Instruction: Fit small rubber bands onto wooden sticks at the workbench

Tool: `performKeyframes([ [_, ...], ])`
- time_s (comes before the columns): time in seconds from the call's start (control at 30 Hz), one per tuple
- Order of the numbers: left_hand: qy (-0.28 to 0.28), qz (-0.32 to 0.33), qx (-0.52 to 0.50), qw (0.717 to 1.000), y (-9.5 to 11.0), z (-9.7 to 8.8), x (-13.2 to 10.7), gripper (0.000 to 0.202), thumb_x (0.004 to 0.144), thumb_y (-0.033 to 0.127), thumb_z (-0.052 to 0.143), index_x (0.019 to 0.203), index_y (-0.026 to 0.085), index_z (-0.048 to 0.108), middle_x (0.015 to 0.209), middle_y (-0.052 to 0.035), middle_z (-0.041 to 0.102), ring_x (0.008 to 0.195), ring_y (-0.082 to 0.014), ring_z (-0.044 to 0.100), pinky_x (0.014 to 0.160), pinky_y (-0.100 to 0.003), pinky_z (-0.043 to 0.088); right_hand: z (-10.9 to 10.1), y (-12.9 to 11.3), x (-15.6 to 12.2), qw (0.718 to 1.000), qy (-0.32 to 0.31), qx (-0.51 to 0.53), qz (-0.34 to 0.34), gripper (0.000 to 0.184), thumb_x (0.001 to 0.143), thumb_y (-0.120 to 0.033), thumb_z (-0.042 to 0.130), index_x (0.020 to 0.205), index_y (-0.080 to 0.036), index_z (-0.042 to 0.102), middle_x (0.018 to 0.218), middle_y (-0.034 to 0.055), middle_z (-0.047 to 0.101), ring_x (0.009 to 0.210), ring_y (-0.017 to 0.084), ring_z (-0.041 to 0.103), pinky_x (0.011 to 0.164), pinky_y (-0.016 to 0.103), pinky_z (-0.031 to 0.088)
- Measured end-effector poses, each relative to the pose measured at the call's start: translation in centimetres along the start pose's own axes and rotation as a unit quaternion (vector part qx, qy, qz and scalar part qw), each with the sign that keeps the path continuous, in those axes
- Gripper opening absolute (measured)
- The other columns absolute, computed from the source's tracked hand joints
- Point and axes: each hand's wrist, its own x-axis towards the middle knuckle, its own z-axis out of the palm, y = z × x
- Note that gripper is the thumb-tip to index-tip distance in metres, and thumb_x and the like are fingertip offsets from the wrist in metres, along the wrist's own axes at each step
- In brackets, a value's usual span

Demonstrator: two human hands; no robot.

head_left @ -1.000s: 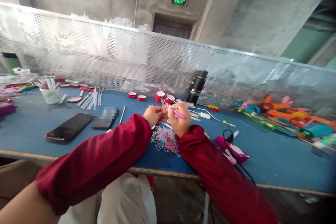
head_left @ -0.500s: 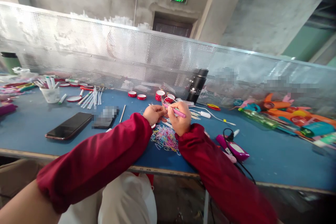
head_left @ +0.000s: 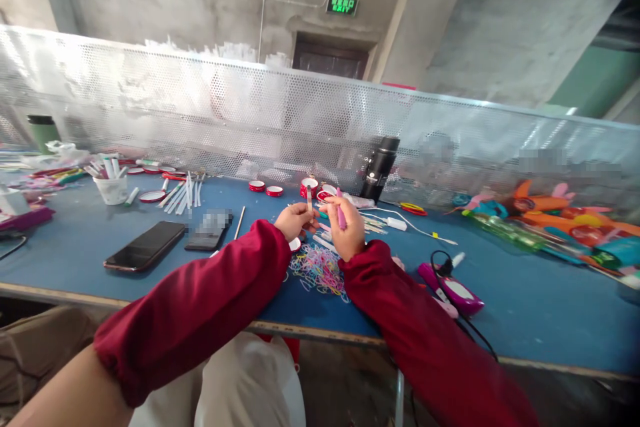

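Note:
My left hand (head_left: 294, 221) is closed on a short, thin pale stick with a dark upper end (head_left: 309, 197), held upright. My right hand (head_left: 349, 232) grips a pink pen-like tool (head_left: 341, 212), which also points up; its exact kind is unclear. A small gap separates the two hands. Just below them lies a loose pile of small coloured rubber bands (head_left: 323, 271). A white-faced round lid (head_left: 295, 245) sits partly hidden by my left wrist. Thin pale sticks (head_left: 325, 242) lie between the hands and the pile.
Behind the hands stand red-and-white tape rolls (head_left: 309, 185) and a black bottle (head_left: 381, 170). Two phones, one a dark phone (head_left: 146, 247), and a cup of markers (head_left: 111, 190) are left. A purple device with a cable (head_left: 463, 297) and orange inflatables (head_left: 560, 220) lie right.
My hands have moved slightly apart. The pink tool, earlier slanted across toward my left fingers, now stands nearly upright in my right hand. The view has shifted a little.

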Motion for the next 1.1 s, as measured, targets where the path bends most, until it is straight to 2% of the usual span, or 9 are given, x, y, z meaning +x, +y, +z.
performKeyframes([
  [0.13,0.012,-0.016,-0.009,1.000,0.0,-0.2,0.2,0.008,0.080,0.021,0.059,0.079,0.013,0.062,0.061,0.0000,0.062,0.054,-0.0085,0.060,0.046,-0.017,0.033,0.4,0.1,-0.1,0.999,-0.031,-0.018,-0.038,0.036,0.079,-0.030,0.067,0.112,-0.024,0.054,0.095,0.0048,0.069,0.092,0.024,0.063,0.087,0.043,0.048],
  [0.3,0.014,-0.025,-0.028,0.999,0.0,-0.5,0.1,0.010,0.081,0.017,0.056,0.079,0.012,0.064,0.063,-0.0008,0.064,0.046,-0.0048,0.050,0.047,-0.017,0.032,0.8,0.2,-0.3,0.996,-0.064,-0.021,-0.050,0.051,0.071,-0.026,0.073,0.116,-0.022,0.051,0.103,0.0064,0.068,0.100,0.025,0.060,0.091,0.044,0.046],
  [0.43,-0.004,-0.012,-0.048,0.999,-0.5,-0.6,0.7,0.008,0.078,0.018,0.059,0.076,0.011,0.063,0.064,-0.0023,0.065,0.047,-0.0054,0.050,0.047,-0.018,0.031,1.0,0.7,-0.4,0.994,-0.090,-0.029,-0.047,0.049,0.072,-0.027,0.072,0.116,-0.023,0.051,0.104,0.0066,0.067,0.099,0.026,0.060,0.089,0.044,0.047],
  [0.67,-0.035,0.009,-0.019,0.999,-1.1,-0.9,1.4,0.013,0.076,0.024,0.061,0.076,0.012,0.064,0.068,-0.0027,0.065,0.053,-0.0066,0.052,0.050,-0.018,0.034,1.2,1.4,-0.2,0.991,-0.090,-0.070,-0.067,0.041,0.074,-0.040,0.070,0.108,-0.021,0.056,0.097,0.0072,0.068,0.091,0.027,0.061,0.080,0.044,0.048],
  [0.87,-0.018,0.002,-0.040,0.999,-0.7,-0.8,1.4,0.017,0.076,0.028,0.062,0.074,0.011,0.063,0.055,0.0019,0.054,0.044,-0.0045,0.043,0.048,-0.019,0.033,0.9,1.0,0.1,0.982,-0.150,-0.099,-0.066,0.024,0.083,-0.041,0.060,0.098,-0.022,0.059,0.083,0.0047,0.065,0.078,0.023,0.058,0.072,0.037,0.044],
  [1.1,-0.015,-0.006,-0.005,1.000,-0.9,-0.8,1.6,0.020,0.081,0.029,0.060,0.080,0.010,0.065,0.053,0.0027,0.054,0.041,-0.0041,0.042,0.044,-0.018,0.032,0.9,0.9,0.0,0.986,-0.133,-0.082,-0.066,0.024,0.082,-0.041,0.062,0.098,-0.023,0.059,0.084,0.0043,0.065,0.080,0.022,0.058,0.072,0.036,0.043],
])
